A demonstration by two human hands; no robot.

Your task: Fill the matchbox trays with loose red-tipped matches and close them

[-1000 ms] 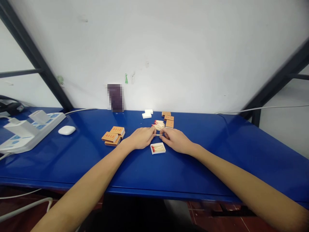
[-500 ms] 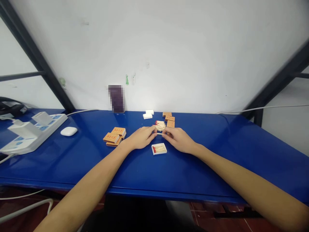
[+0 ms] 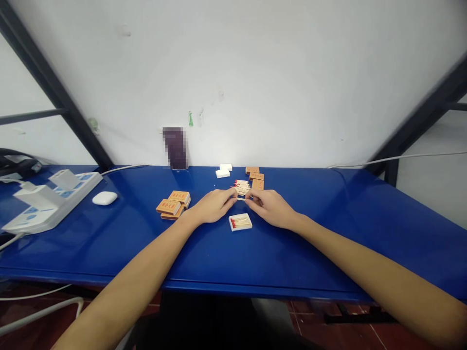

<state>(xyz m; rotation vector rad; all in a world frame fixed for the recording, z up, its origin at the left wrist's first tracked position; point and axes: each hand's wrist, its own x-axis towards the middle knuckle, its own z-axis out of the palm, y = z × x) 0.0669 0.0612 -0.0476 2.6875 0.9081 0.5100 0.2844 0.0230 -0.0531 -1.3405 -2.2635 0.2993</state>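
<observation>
My left hand [image 3: 213, 206] and my right hand [image 3: 269, 207] meet over the blue table [image 3: 328, 233], fingers pinched on the two ends of a small bunch of matches [image 3: 241, 198]. Just below them lies an open white matchbox tray [image 3: 240, 222] with red-tipped matches in it. A loose pile of matches [image 3: 241, 186] lies right behind my fingertips.
Several orange matchboxes [image 3: 172, 204] are stacked left of my left hand; three more [image 3: 256, 177] lie behind the pile. Two white trays [image 3: 223, 171] sit near the wall. A white power strip [image 3: 44, 199], a white earbud case [image 3: 104, 198] and a blurred dark object [image 3: 175, 148] stand at left and back.
Both hands have lifted a little with the matches held between them; the view shifted slightly. The tray and boxes stay put.
</observation>
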